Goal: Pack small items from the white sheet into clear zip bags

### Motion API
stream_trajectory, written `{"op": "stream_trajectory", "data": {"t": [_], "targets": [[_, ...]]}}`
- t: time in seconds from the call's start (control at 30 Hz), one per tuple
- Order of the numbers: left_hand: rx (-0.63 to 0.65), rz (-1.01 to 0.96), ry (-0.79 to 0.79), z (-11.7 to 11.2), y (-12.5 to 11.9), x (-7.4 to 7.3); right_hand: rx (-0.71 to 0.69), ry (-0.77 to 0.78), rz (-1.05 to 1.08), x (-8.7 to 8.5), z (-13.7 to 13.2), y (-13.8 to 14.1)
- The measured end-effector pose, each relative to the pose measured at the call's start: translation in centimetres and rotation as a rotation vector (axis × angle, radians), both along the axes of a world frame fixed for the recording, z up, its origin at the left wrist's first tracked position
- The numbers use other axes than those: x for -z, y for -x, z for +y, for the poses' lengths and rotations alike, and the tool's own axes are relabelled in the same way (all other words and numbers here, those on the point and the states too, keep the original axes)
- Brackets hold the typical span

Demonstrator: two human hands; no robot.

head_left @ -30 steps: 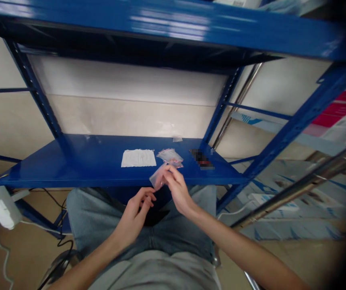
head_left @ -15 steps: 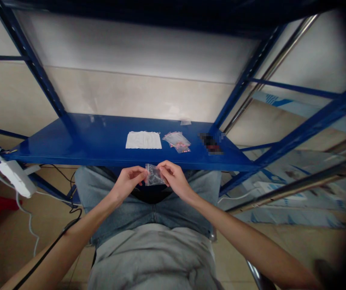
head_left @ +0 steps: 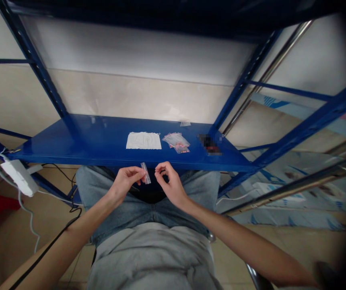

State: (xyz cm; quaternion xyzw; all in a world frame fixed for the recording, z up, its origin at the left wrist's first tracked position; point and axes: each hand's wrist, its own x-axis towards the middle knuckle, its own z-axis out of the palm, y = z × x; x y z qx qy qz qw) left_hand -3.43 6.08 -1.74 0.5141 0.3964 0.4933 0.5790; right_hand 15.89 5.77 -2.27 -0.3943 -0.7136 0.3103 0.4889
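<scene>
My left hand (head_left: 126,181) pinches a small clear plastic zip bag (head_left: 145,173) at its lower edge. The bag shows as a narrow upright strip, and whether it is folded or edge-on I cannot tell. My right hand (head_left: 169,184) is just right of the bag, not touching it, with its curled fingers apart and holding nothing. Both hands hang over my jeans, just in front of the blue steel shelf (head_left: 85,145). On the shelf lie a white paper sheet (head_left: 143,140) and a small pile of zip bags with red contents (head_left: 176,142).
A pixelated, unreadable object (head_left: 209,145) lies on the shelf's right side. A white power adapter (head_left: 19,177) with cables hangs at the left. Blue uprights frame the shelf, and flat printed packaging (head_left: 284,197) lies low at the right.
My right hand has let go of the clear bag and moved slightly right. The bag now shows as a narrow strip in my left hand. The view has barely shifted over the last half second.
</scene>
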Motion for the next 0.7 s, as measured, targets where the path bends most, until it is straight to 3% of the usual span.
{"op": "stream_trajectory", "data": {"t": [0.23, 0.7], "targets": [[0.032, 0.005, -0.008, 0.0, 0.1, 0.4, -0.227, 0.034, 0.038, -0.2, -1.2, 1.0], [0.080, 0.104, -0.078, 0.2, -0.1, 1.1, -0.136, 0.074, 0.018, 0.6, -0.5, 0.3]]}}
